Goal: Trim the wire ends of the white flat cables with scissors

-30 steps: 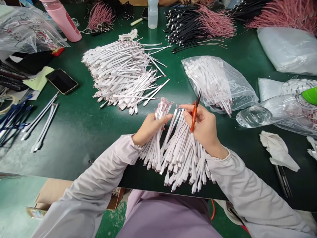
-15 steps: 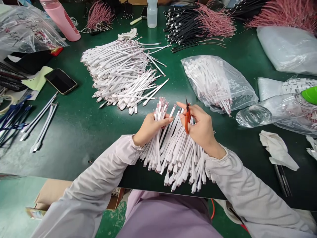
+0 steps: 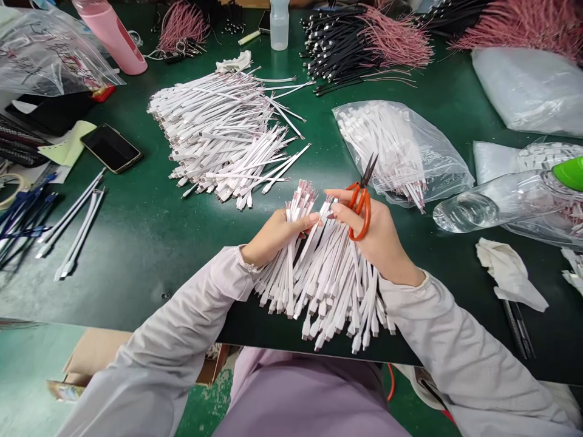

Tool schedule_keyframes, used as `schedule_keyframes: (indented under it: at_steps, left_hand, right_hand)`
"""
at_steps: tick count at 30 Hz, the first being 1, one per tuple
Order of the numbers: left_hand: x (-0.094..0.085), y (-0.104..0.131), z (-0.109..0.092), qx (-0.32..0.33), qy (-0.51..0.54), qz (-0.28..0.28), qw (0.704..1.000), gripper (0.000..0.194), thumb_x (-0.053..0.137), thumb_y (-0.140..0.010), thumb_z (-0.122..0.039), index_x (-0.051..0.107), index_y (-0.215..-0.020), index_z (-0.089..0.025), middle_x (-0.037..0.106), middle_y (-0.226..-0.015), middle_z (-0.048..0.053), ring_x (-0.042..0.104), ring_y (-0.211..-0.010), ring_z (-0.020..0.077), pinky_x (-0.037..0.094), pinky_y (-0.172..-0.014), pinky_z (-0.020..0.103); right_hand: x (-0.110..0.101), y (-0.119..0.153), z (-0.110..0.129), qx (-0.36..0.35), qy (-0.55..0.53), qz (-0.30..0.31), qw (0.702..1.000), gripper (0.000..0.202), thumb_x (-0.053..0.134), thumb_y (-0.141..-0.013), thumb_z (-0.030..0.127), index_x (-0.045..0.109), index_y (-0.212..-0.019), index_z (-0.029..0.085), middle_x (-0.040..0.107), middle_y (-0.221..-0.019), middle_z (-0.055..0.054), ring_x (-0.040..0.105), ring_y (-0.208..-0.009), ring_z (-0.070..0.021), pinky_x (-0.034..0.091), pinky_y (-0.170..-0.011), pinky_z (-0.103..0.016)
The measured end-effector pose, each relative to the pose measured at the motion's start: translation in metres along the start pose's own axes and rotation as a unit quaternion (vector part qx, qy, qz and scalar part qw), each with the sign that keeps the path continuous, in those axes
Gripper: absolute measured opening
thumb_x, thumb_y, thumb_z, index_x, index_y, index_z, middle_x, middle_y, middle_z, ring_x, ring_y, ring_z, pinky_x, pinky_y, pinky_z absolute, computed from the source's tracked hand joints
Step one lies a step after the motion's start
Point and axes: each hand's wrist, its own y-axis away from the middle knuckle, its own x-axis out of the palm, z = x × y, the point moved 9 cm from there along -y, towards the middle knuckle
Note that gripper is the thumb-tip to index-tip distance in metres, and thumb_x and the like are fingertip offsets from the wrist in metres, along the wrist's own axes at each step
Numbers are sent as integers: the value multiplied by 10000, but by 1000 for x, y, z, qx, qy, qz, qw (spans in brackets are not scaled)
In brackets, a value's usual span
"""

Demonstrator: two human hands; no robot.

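Observation:
My left hand (image 3: 277,233) is closed round a bundle of short white cables (image 3: 291,267), whose stripped pinkish wire ends stick up above the thumb. In my right hand (image 3: 380,233) are orange-handled scissors (image 3: 361,206), hooked on the fingers, with the dark blades pointing up and away. The right thumb and forefinger are at the wire ends of a cable beside the left thumb. Under both hands a spread of loose white cables (image 3: 337,291) lies at the table edge, their plugs towards me. A bigger pile of white cables (image 3: 223,133) lies beyond.
A clear bag of white cables (image 3: 387,145) lies at right, near a clear bottle with a green cap (image 3: 501,197). Black cables with red wires (image 3: 364,45) lie at the back. A phone (image 3: 112,149) and a pink bottle (image 3: 112,36) are at left.
The scissors have turned in my right hand, their blades now tilting to the right. The right thumb and forefinger have come to the wire ends. My left hand has barely moved.

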Motion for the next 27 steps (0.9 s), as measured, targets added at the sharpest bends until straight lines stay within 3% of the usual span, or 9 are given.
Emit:
schedule_keyframes:
  at_steps: [5,8,11,13,15,17,19,22,27]
  left_hand:
    - [10,0,4,-25,51,53,997,360,789,-726,-463,636,-661,-143,548,-633,-7,394,-566,87,306,-545,255]
    - [12,0,3,-30,50,51,997,335,792,-718,-454,687,-747,-137,632,-733,22,416,-585,86,301,-526,241]
    - [6,0,-2,-10,22,10,1000,293,784,-731,-414,703,-788,-138,673,-781,43,490,-641,102,330,-532,227]
    - [-3,1,-5,6,-5,-41,999,263,772,-746,-382,693,-813,-140,671,-747,41,522,-646,109,339,-520,220]
    - [-11,1,-9,24,-22,-84,996,247,760,-756,-347,682,-876,-145,662,-716,30,534,-620,108,337,-489,213]
    - [-16,2,-11,40,-27,-109,993,245,747,-762,-323,671,-917,-150,652,-703,21,549,-601,109,332,-456,205]
    - [-18,2,-13,48,-33,-120,991,233,738,-767,-325,669,-905,-150,646,-707,19,561,-589,109,332,-435,201]
    - [-18,3,-16,59,-46,-130,989,210,735,-772,-332,675,-857,-149,634,-703,16,551,-567,100,358,-443,203]
    - [-19,5,-19,79,-55,-143,985,176,737,-769,-310,691,-825,-150,635,-688,11,537,-578,101,424,-517,217]
  right_hand:
    - [17,-2,-7,62,-140,79,985,211,784,-729,359,667,-785,193,613,-782,2,567,-673,-123,500,-669,-301]
    - [14,-3,-4,18,-64,65,996,241,758,-755,391,623,-751,191,593,-736,8,564,-667,-134,476,-651,-298]
    - [5,-1,8,-77,109,22,991,183,663,-837,367,610,-799,197,608,-789,-16,571,-712,-161,467,-677,-314]
    - [-1,4,21,-162,265,-15,951,90,586,-873,280,606,-851,195,604,-844,-49,568,-766,-195,463,-708,-338]
    - [-1,9,30,-221,421,-41,879,77,540,-857,181,604,-899,184,588,-886,-83,554,-821,-237,451,-729,-363]
    - [2,13,32,-244,536,-48,807,151,521,-831,124,612,-942,171,577,-899,-102,537,-854,-266,434,-739,-374]
    - [6,16,32,-250,597,-42,761,196,505,-833,104,624,-978,163,571,-890,-102,523,-842,-267,415,-727,-366]
    - [10,18,33,-248,630,-39,735,223,483,-849,92,641,-997,150,564,-871,-100,507,-816,-259,389,-697,-353]
    - [9,16,30,-228,641,-20,732,208,532,-859,109,663,-1018,140,584,-882,-104,520,-836,-262,382,-682,-343]
